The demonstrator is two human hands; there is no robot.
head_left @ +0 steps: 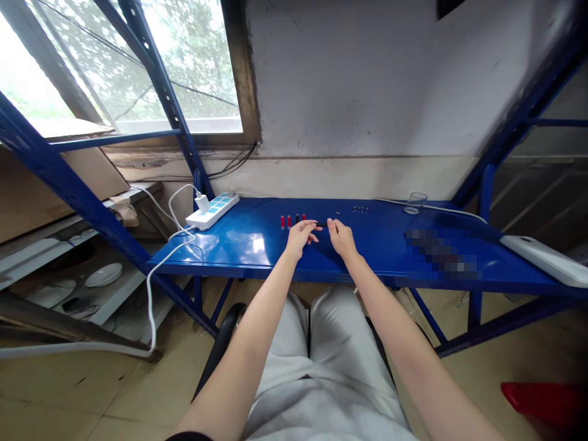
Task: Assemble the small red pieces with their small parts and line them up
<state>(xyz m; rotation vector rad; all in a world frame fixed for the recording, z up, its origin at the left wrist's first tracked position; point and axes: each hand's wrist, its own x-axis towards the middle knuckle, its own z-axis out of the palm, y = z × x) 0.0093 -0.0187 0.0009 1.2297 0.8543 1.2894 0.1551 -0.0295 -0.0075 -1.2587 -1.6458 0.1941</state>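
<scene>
My left hand (301,236) and my right hand (340,236) meet over the blue tabletop, a short gap apart. Between them runs a small dark stick-like piece (323,225), too small to name. The thumb and fingertips of my left hand pinch its left end, while the lower fingers stay loosely curled. At the other end, my right hand closes round it with the thumb on top. Just beyond my left hand stands a short row of small red cylinders (282,222) with a black cylinder (297,218) among them. Several tiny metal pieces (361,209) lie lined up farther right.
A white power strip (212,211) with a plugged-in charger sits at the blue table's (239,254) left end. Rightward are a clear glass (415,203), a blurred-out dark object (441,252) and a white flat device (544,260). Blue metal posts flank both sides.
</scene>
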